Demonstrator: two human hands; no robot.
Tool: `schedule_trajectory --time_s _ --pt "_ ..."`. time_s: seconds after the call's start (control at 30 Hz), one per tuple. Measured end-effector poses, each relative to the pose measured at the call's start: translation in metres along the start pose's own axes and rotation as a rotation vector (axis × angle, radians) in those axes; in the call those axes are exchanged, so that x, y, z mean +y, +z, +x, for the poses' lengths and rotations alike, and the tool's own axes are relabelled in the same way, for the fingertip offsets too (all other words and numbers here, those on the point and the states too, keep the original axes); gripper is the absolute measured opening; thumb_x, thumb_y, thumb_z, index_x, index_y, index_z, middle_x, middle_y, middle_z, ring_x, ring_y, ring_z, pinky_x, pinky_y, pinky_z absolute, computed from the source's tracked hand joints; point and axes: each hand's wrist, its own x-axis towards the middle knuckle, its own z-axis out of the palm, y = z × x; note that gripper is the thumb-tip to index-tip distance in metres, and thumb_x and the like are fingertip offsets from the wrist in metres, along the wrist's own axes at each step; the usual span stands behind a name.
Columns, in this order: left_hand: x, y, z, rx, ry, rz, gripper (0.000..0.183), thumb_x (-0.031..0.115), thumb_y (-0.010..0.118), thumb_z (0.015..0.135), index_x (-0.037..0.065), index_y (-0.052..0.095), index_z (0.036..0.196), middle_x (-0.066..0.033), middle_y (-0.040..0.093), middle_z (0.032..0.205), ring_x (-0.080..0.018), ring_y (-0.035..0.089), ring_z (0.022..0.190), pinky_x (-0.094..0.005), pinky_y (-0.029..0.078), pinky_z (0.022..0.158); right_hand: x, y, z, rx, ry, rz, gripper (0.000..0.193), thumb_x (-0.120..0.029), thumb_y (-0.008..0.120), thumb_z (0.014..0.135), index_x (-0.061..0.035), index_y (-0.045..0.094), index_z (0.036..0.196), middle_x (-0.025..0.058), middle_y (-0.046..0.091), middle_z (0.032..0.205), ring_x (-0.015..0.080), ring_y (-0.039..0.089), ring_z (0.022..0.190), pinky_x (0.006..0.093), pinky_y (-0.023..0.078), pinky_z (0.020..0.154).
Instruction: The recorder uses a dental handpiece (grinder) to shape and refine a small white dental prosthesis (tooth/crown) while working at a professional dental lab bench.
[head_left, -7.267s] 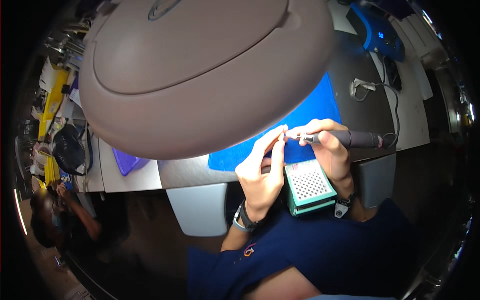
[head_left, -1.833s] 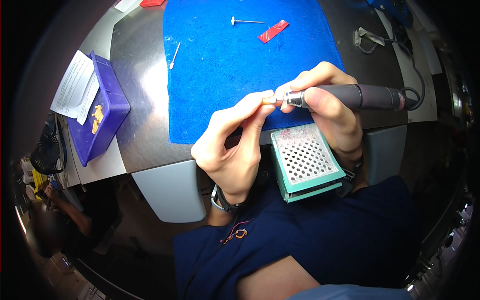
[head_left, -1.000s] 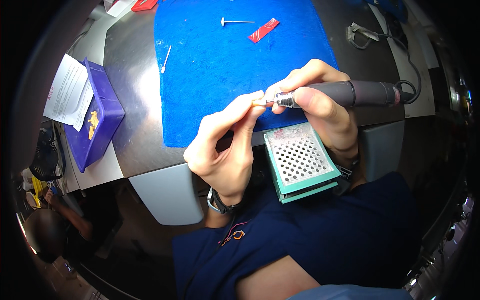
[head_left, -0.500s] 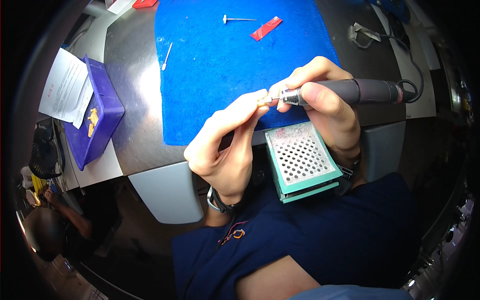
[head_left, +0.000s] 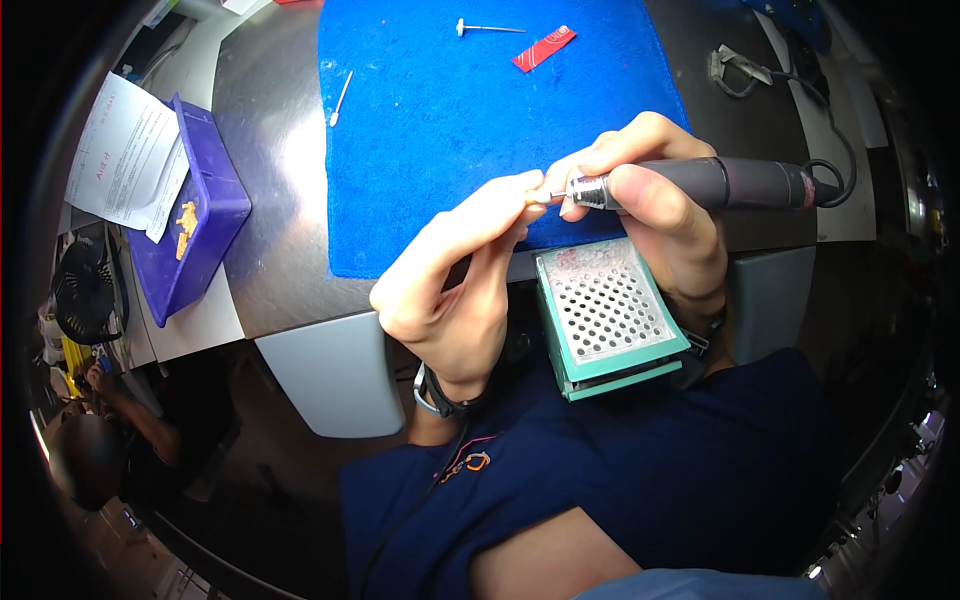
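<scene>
My right hand is wrapped round a dark grey rotary handpiece, which lies almost level with its metal nose pointing left. A thin bit reaches from the nose to a small cream-coloured, tooth-like piece. That piece is pinched between the thumb and fingertips of my left hand; the fingers cover most of it, so its full shape is hidden. The two hands' fingertips meet close together over the near part of a blue cloth. Below them sits a green-framed box with a perforated metal top.
A purple tray at left holds tan cast pieces and a printed sheet. On the cloth lie a red packet and two thin-shanked tools. The handpiece cord loops at right. Another person sits far left.
The whole view has shifted slightly, so the cloth's contents appear a little farther up and right. Both hands keep their grips, and the bit stays at the cream piece.
</scene>
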Motion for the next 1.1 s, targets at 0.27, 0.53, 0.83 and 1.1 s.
schedule_trajectory --time_s 0.27,0.53,0.83,1.1 --pt "0.0009 -0.0007 -0.0014 0.021 -0.021 0.054 0.021 -0.017 0.073 0.081 -0.006 0.072 0.099 -0.0213 0.075 0.101 -0.0251 0.075 0.093 -0.0327 0.062 0.084 -0.0002 0.0070 0.0015 0.076 -0.003 0.079 0.015 -0.008 0.065 0.093 0.0066 0.067 0.097 0.0163 0.072 0.092 0.0193 0.070 0.088 0.0326 0.056 0.085" --pt "0.0011 0.0006 -0.0012 0.029 -0.020 0.077 0.021 -0.014 0.076 0.081 -0.005 0.072 0.100 -0.0190 0.076 0.100 -0.0235 0.075 0.093 -0.0326 0.061 0.086 0.0006 0.0063 0.0020 0.077 -0.028 0.057 0.016 -0.008 0.065 0.093 0.0066 0.067 0.097 0.0164 0.072 0.093 0.0190 0.070 0.088 0.0324 0.057 0.085" --pt "0.0032 0.0013 -0.0002 0.025 -0.031 0.098 0.022 -0.013 0.077 0.081 -0.004 0.071 0.101 -0.0178 0.076 0.098 -0.0219 0.075 0.092 -0.0317 0.061 0.085 0.0024 0.0048 0.0017 0.056 -0.039 0.096 0.015 -0.007 0.064 0.093 0.0067 0.067 0.098 0.0163 0.072 0.092 0.0192 0.071 0.088 0.0326 0.057 0.084" --pt "0.0042 0.0018 0.0003 0.030 -0.037 0.104 0.023 -0.012 0.078 0.081 -0.004 0.071 0.101 -0.0175 0.076 0.097 -0.0205 0.075 0.091 -0.0304 0.060 0.084 0.0026 0.0066 0.0018 0.081 -0.057 0.059 0.015 -0.007 0.064 0.093 0.0070 0.067 0.097 0.0166 0.072 0.092 0.0202 0.071 0.088 0.0335 0.057 0.085"
